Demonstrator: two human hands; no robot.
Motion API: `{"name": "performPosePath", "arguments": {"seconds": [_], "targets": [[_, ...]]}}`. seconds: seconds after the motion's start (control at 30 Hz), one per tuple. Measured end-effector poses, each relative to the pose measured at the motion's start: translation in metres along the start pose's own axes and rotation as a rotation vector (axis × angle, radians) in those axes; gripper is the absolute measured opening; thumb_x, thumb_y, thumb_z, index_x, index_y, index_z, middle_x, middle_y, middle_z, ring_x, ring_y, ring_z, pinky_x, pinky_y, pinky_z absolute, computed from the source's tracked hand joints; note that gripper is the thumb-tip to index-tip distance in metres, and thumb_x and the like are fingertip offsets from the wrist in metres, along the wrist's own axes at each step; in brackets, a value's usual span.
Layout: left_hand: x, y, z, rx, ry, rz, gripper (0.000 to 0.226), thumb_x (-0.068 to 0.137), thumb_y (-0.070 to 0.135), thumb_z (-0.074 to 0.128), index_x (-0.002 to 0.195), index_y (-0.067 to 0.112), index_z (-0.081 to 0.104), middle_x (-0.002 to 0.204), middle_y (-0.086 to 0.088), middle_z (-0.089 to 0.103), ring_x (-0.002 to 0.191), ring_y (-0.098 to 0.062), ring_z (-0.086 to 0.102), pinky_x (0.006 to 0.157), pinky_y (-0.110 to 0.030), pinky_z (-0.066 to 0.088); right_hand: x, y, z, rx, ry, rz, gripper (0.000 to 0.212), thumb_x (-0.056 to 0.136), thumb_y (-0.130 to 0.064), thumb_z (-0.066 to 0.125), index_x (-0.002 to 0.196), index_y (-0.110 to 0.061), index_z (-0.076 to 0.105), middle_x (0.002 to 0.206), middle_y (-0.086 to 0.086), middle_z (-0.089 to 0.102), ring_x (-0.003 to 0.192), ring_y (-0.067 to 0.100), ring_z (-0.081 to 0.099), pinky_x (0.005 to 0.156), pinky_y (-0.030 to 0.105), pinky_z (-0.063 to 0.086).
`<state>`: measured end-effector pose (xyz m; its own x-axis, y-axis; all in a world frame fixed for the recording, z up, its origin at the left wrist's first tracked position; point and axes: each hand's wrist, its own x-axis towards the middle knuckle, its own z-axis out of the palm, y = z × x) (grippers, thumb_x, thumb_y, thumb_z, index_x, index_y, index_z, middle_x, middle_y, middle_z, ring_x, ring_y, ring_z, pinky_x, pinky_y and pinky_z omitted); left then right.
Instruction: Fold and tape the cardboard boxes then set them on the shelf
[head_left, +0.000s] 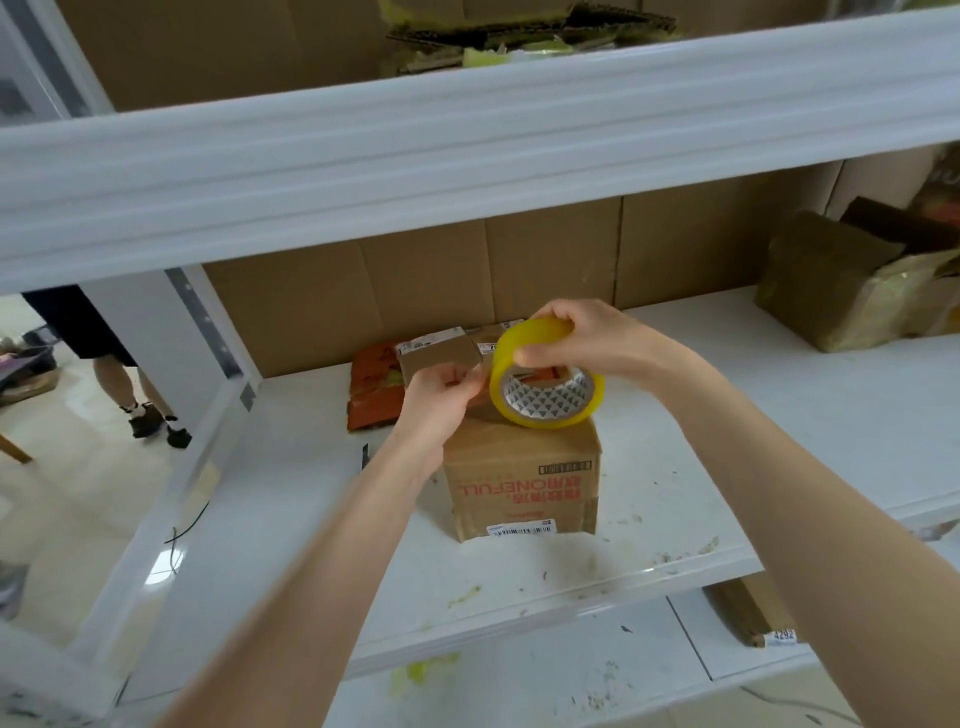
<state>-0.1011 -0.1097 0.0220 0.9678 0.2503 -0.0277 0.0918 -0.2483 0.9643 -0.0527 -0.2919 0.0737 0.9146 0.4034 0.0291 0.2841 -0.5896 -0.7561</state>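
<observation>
So my right hand (576, 340) grips the tape roll (545, 375) above the cardboard box (522, 483) on the shelf (727, 415); my left hand (441, 392) pinches the loose end; I'd pull slow, keep it taut and centred over the seam.

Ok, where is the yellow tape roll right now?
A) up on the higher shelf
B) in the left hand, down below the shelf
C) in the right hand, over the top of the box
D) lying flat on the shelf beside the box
C: the right hand grips the yellow tape roll at the top of the cardboard box, while the left hand pinches at the roll's edge, likely the tape end.
</observation>
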Motion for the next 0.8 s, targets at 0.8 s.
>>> {"name": "performPosePath", "arguments": {"seconds": [0.8], "targets": [[0.007,-0.051,-0.035,-0.106,0.136,-0.107,0.020,0.091,0.020,0.064,0.074,0.011,0.059,0.071,-0.003,0.058,0.069,-0.015,0.056,0.064,-0.026,0.049,-0.002,-0.005,0.004,-0.243,0.147,-0.202,0.052,0.052,-0.066,0.072,0.096,-0.047,0.051,0.086,-0.023,0.052,0.081,0.002,0.055,0.067,0.031,0.054]]}}
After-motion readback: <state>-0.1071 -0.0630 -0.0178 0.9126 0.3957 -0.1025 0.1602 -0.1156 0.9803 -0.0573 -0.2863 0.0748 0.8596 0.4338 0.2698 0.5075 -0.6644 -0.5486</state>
